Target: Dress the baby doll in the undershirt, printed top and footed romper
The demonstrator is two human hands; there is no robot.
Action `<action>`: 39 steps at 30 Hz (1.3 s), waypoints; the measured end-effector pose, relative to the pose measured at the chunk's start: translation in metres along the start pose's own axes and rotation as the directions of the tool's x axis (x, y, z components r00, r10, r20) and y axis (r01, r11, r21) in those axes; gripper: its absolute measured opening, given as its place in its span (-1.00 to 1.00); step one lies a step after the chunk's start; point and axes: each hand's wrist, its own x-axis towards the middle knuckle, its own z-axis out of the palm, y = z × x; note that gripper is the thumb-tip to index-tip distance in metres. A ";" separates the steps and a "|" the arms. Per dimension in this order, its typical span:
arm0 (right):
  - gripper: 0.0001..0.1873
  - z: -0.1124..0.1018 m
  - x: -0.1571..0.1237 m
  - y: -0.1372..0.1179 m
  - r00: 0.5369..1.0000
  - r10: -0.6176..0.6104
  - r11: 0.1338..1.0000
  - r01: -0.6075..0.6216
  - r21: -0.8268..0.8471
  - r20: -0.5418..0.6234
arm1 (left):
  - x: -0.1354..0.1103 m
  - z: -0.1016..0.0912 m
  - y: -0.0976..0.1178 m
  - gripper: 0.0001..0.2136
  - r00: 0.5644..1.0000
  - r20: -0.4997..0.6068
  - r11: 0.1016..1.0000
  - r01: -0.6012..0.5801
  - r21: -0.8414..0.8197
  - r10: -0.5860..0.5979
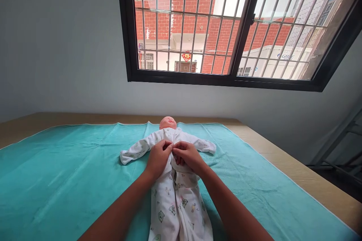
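Note:
A baby doll (168, 122) lies on its back, head toward the wall, dressed in a white baby outfit (166, 203) printed with small animals. Both sleeves spread out to the sides, and the legs stretch toward me. My left hand (160, 156) pinches the front edge of the outfit at the chest. Close against it, my right hand (188, 155) pinches the fabric at the same spot, its other fingers curled. The fingertips of the two hands nearly meet. Whatever fastening lies between them is hidden. Below the hands, the front opening shows as a dark gap.
A turquoise cloth (85, 173) with some creases lies under the doll on a wooden table (283, 154). Behind it rises a grey wall (65, 45) with a black-framed, barred window (183, 77). Dark metal framework (339, 147) stands at the right beyond the table edge.

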 end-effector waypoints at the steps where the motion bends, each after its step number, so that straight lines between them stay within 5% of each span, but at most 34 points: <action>1: -0.83 0.000 0.000 -0.001 1.000 0.011 1.000 -0.011 0.005 -0.006 | 0.000 0.000 -0.001 -0.81 1.000 -0.013 1.000 -0.001 0.000 0.001; 9: -0.71 0.005 0.003 -0.004 0.996 0.066 0.998 -0.066 0.001 -0.068 | 0.005 0.001 -0.014 -0.82 0.997 -0.054 0.982 0.048 -0.182 -0.059; 17: -0.80 0.006 0.002 -0.008 0.993 0.090 0.996 -0.090 0.004 -0.075 | 0.007 0.001 -0.015 -0.73 0.989 0.016 0.913 0.143 -0.381 -0.149; 22: -0.79 0.002 0.003 -0.004 0.993 0.091 0.993 -0.085 0.081 -0.074 | 0.006 0.000 -0.013 -0.80 0.996 0.013 0.965 0.085 -0.248 -0.084; 27: -0.81 0.001 0.005 0.000 0.986 0.083 0.975 -0.052 0.214 -0.142 | 0.005 -0.001 -0.019 -0.80 0.994 -0.107 0.997 0.025 -0.072 -0.033; 31: -0.86 0.006 0.005 -0.001 0.980 0.049 0.996 -0.033 0.089 -0.195 | 0.016 -0.006 -0.017 -0.66 0.993 -0.118 0.999 0.020 -0.051 -0.026; 34: -0.87 0.005 0.012 -0.004 0.938 -0.078 0.995 0.052 -0.085 -0.339 | 0.034 -0.007 -0.010 -0.59 0.991 -0.079 0.994 0.107 -0.015 -0.108; 36: -0.84 0.003 0.024 -0.009 0.904 -0.183 0.952 0.065 -0.299 -0.386 | 0.047 -0.006 -0.007 -0.67 0.985 -0.058 0.986 0.166 0.025 -0.165; 39: -0.78 0.002 0.045 -0.016 0.915 -0.208 0.833 -0.020 -0.554 -0.345 | 0.063 -0.003 -0.010 -0.82 0.979 -0.076 0.980 0.192 0.057 -0.187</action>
